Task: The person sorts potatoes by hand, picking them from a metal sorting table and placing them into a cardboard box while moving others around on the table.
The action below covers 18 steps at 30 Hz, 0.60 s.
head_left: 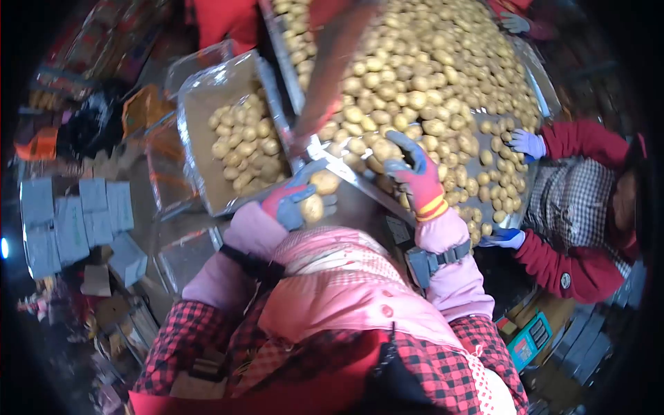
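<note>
My left hand, in a grey and red glove, is closed around two potatoes, held over the gap between the lined box and the sorting table. My right hand, gloved alike with a yellow-striped cuff, is at the near edge of the potato heap. Its fingers curve about a potato at the fingertips. On the left, a box lined with clear plastic holds a pile of potatoes. The metal table edge runs between my hands.
A reddish, blurred post rises between box and heap. To the right, a co-worker in a maroon sleeve has both gloved hands at the potatoes. Another person's gloved hand is at the far right. Stacked grey blocks stand left.
</note>
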Each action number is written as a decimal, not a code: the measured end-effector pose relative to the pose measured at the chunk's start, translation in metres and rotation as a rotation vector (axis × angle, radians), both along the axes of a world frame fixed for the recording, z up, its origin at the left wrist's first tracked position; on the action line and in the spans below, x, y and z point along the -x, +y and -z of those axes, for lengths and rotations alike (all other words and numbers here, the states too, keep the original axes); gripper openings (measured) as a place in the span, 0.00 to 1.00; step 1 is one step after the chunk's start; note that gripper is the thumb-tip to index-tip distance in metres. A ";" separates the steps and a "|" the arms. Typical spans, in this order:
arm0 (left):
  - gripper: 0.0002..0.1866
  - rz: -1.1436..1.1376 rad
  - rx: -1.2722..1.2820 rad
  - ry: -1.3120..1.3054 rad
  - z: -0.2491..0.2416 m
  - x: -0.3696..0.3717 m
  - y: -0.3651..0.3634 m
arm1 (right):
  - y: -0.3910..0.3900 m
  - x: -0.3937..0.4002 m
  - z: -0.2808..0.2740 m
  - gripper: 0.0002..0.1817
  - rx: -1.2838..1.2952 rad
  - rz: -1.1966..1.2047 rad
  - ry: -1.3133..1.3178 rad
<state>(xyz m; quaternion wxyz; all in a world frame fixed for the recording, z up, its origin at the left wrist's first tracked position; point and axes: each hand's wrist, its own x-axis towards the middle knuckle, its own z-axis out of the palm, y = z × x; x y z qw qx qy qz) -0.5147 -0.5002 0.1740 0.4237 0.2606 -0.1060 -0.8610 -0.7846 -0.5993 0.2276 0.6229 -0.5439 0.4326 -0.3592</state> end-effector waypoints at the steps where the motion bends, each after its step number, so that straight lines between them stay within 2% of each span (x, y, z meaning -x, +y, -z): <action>1: 0.43 -0.034 -0.007 0.008 -0.003 -0.005 0.003 | 0.008 -0.004 0.000 0.33 -0.204 -0.055 -0.154; 3: 0.39 -0.122 0.014 0.053 -0.006 -0.017 0.011 | 0.023 -0.023 -0.003 0.30 -0.332 -0.168 -0.348; 5: 0.35 -0.198 -0.136 0.015 -0.010 -0.029 0.014 | 0.035 -0.044 -0.006 0.35 -0.414 -0.219 -0.299; 6: 0.33 -0.240 -0.202 -0.003 -0.011 -0.039 0.015 | 0.040 -0.052 -0.008 0.37 -0.457 -0.330 -0.326; 7: 0.27 -0.269 -0.115 -0.010 -0.010 -0.049 0.021 | 0.046 -0.066 -0.014 0.37 -0.493 -0.435 -0.341; 8: 0.28 -0.245 0.270 -0.360 -0.012 -0.062 0.037 | 0.052 -0.083 -0.022 0.38 -0.520 -0.545 -0.356; 9: 0.30 -0.356 0.420 -0.629 0.008 -0.073 0.058 | 0.057 -0.101 -0.025 0.37 -0.634 -0.594 -0.332; 10: 0.29 -0.444 0.281 -0.464 0.009 -0.081 0.074 | 0.058 -0.105 0.008 0.32 -0.712 -0.648 -0.186; 11: 0.29 -0.552 0.144 -0.287 0.010 -0.088 0.090 | 0.058 -0.123 0.031 0.31 -0.616 -0.765 -0.048; 12: 0.28 -0.667 0.018 -0.122 0.011 -0.096 0.106 | 0.056 -0.148 0.055 0.28 -0.195 -0.912 -0.002; 13: 0.27 -0.734 -0.048 0.007 0.017 -0.109 0.125 | 0.054 -0.172 0.080 0.26 0.243 -0.945 0.051; 14: 0.27 -0.793 -0.115 0.140 0.020 -0.119 0.144 | 0.040 -0.205 0.074 0.24 0.485 -0.956 0.029; 15: 0.26 -0.832 -0.146 -0.049 0.020 -0.124 0.159 | 0.026 -0.238 0.069 0.21 0.729 -0.929 0.007; 16: 0.25 -0.899 -0.185 -0.052 0.020 -0.129 0.173 | 0.015 -0.274 0.040 0.19 0.246 -0.884 -0.131; 17: 0.25 -0.965 -0.229 -0.055 0.020 -0.132 0.187 | 0.003 -0.310 0.010 0.18 -0.213 -0.715 -0.310; 18: 0.25 -1.027 -0.268 -0.063 0.017 -0.135 0.199 | 0.003 -0.342 -0.002 0.17 -0.875 -0.429 -0.615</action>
